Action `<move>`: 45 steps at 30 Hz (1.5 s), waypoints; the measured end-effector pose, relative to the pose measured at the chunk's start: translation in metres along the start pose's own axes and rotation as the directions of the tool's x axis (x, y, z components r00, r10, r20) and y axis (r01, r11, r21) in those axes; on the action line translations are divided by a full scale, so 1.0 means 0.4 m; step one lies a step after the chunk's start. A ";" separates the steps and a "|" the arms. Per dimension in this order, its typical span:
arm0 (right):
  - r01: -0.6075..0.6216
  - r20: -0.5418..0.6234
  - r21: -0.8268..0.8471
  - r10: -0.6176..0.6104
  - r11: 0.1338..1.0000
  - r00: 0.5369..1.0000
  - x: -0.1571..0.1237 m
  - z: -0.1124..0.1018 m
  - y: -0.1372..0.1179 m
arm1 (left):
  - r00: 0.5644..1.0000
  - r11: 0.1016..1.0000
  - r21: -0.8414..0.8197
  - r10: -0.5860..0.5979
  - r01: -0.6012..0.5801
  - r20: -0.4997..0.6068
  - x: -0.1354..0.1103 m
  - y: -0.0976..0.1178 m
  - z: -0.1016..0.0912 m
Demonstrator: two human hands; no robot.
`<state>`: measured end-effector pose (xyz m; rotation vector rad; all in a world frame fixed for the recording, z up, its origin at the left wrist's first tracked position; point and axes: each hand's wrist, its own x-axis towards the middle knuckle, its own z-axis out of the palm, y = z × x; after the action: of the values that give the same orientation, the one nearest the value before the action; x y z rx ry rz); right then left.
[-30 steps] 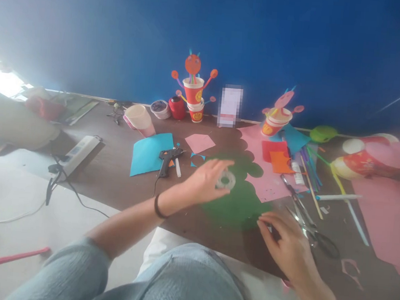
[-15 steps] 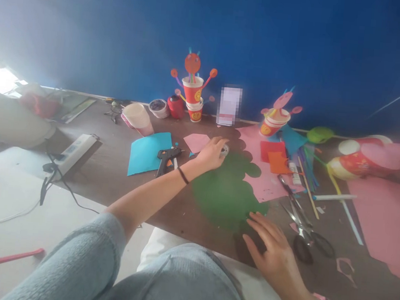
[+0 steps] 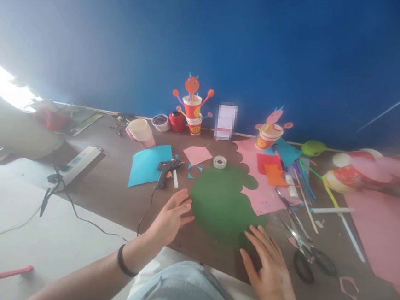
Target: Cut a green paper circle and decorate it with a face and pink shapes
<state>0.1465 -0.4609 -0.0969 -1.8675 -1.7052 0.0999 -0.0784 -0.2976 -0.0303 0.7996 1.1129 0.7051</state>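
Note:
A green scalloped paper cutout lies on the brown table in front of me. My left hand hovers open, fingers stretched, just left of the green paper and holds nothing. My right hand rests flat with fingers spread on the table at the cutout's lower right edge. A small roll of clear tape sits on the table beyond the green paper, apart from both hands.
A black glue gun and blue paper lie to the left, scissors to the right. Pink sheets, straws and decorated paper cups stand by the blue wall. A power strip and cable sit at the left.
My left hand carried the tape roll forward, set it down beyond the green paper, and drew back empty to the cutout's left edge. My right hand stayed at the lower right.

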 end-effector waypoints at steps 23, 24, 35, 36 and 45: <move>-0.200 -0.226 -0.081 0.178 0.976 0.958 -0.069 -0.131 0.042 | 0.871 0.880 0.367 -0.411 0.302 0.268 -0.046 -0.027 0.029; -0.242 -0.266 -0.147 0.197 0.959 0.944 -0.077 -0.148 0.071 | 0.868 0.873 0.416 -0.396 0.256 0.298 -0.065 -0.015 0.013; -0.369 -0.107 -0.430 0.360 0.824 0.927 -0.098 -0.145 0.256 | 0.910 0.876 0.482 -0.227 0.035 0.347 -0.083 0.086 -0.031; -0.390 -0.079 -0.418 0.395 0.820 0.915 -0.098 -0.142 0.275 | 0.926 0.898 0.438 -0.203 0.046 0.318 -0.067 0.075 -0.011; -0.675 0.061 -0.092 0.681 0.732 0.730 -0.016 -0.210 0.300 | 0.951 0.986 -0.097 0.157 -0.136 0.265 0.097 0.004 0.200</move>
<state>0.2882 -0.4975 -0.0869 -2.4870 -0.9854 0.4331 0.0088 -0.2806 -0.0294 0.8901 0.7790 0.7328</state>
